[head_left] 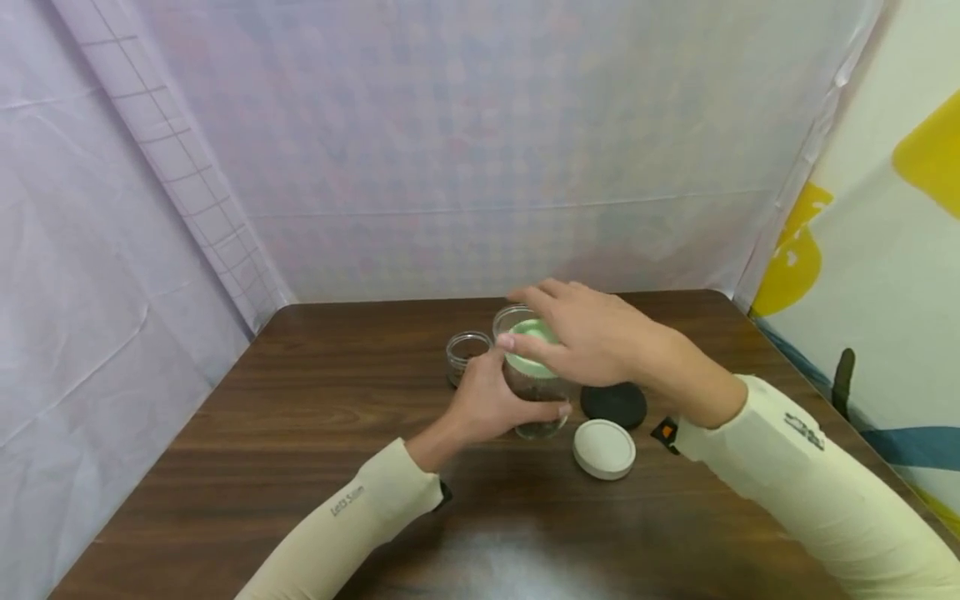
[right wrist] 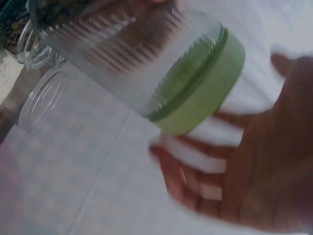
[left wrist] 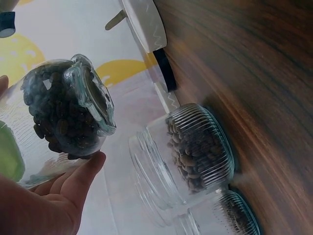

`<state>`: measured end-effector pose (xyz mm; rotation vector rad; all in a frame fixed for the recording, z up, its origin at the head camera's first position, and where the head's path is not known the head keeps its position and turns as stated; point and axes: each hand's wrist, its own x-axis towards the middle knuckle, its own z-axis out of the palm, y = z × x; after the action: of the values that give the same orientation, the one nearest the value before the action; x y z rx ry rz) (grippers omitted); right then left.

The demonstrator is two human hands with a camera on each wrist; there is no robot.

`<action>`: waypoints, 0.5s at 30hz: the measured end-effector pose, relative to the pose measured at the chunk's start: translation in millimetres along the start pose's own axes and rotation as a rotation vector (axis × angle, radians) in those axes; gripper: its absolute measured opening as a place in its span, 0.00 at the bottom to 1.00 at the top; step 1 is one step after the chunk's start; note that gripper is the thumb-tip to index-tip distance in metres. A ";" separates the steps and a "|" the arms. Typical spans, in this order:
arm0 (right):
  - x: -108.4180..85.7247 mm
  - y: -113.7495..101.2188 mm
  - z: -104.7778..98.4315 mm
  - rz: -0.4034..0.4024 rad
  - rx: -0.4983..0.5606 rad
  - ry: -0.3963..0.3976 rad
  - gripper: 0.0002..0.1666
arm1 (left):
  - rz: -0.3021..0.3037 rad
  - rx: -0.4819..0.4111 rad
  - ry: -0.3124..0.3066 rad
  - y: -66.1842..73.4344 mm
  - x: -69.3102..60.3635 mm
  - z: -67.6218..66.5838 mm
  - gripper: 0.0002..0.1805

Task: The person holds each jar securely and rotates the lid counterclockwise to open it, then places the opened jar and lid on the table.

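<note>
In the head view my left hand [head_left: 483, 400] grips a clear ribbed glass jar [head_left: 536, 387], with the thumb across its near side. The left wrist view shows the jar tilted and lifted off the table, with dark brown beans [left wrist: 61, 112] gathered at its base. A light green lid [right wrist: 208, 93] sits on its mouth. Over that lid hovers my right hand [head_left: 600, 333]; in the right wrist view its fingers are spread, loosely bent and blurred beside the lid. Whether a fingertip touches the lid is unclear.
Two lidless glass jars stand behind my left hand: a bean-filled one [left wrist: 190, 152] and a smaller one [left wrist: 234, 215]. A white lid [head_left: 603, 450] and a black lid [head_left: 615, 406] lie on the brown wooden table [head_left: 315, 417]. A pale curtain [head_left: 465, 167] hangs behind.
</note>
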<state>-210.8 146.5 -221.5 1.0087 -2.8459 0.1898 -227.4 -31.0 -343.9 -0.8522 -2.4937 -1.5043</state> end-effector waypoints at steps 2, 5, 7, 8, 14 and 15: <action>0.9 -3.2 2.7 0.096 -0.059 0.020 0.52 | -0.006 -0.001 -0.006 -0.3 -0.3 0.1 0.40; 2.3 -6.7 7.4 0.172 -0.124 0.005 0.54 | -0.012 -0.005 0.002 -0.5 -1.0 0.1 0.35; 3.3 -8.0 10.0 0.172 -0.143 -0.016 0.52 | 0.005 0.002 0.010 -1.0 -1.1 0.3 0.31; 3.3 -8.3 11.2 0.166 -0.146 -0.023 0.51 | 0.012 0.008 0.014 -1.5 -1.2 0.5 0.31; 1.6 -7.5 14.5 0.101 -0.115 -0.001 0.45 | 0.047 -0.008 0.015 -3.9 -2.1 1.4 0.39; 1.2 -7.3 14.2 0.089 -0.103 0.008 0.44 | 0.046 -0.013 0.014 -3.8 -2.1 1.2 0.39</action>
<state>-208.1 137.9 -234.8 0.8602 -2.8625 0.0544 -227.3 -32.2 -348.3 -0.8918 -2.4391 -1.5087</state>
